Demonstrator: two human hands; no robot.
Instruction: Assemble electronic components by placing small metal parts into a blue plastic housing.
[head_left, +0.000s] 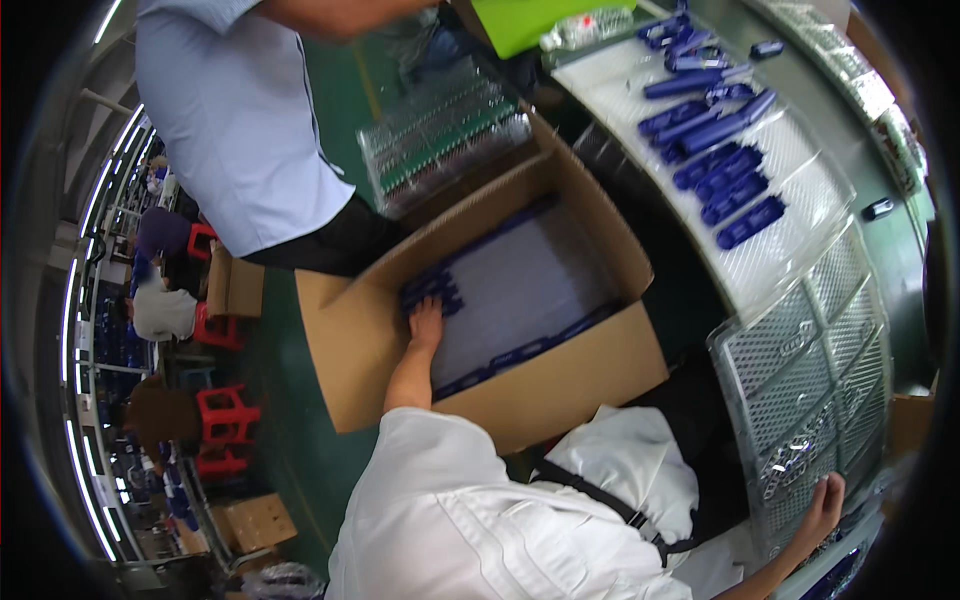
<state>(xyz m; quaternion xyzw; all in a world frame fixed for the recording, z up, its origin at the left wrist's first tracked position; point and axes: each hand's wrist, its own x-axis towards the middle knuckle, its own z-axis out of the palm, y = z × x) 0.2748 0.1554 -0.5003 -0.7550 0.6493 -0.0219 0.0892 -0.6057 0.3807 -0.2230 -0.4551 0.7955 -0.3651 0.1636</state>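
My left hand [427, 320] reaches into an open cardboard box [540, 375], its fingers closed over a small group of blue plastic housings [443, 292] at the box's left inner side. A greyish sheet or tray [530, 285] covers much of the inside, and more blue parts show along its edges. Off to the lower right, my right hand [824, 508] is by the edge of a clear ridged plastic tray [790, 400]. Its fingers are stretched out, with nothing seen in them. Small shiny pieces [795, 455] lie on that tray near the hand.
Rows of blue housings [735, 185] lie on a white textured sheet [790, 240] on the right-hand table. Stacked clear trays [445, 135] stand behind the box. A person in a light blue shirt [235, 130] stands close at the upper left. Red stools [228, 415] are farther left.
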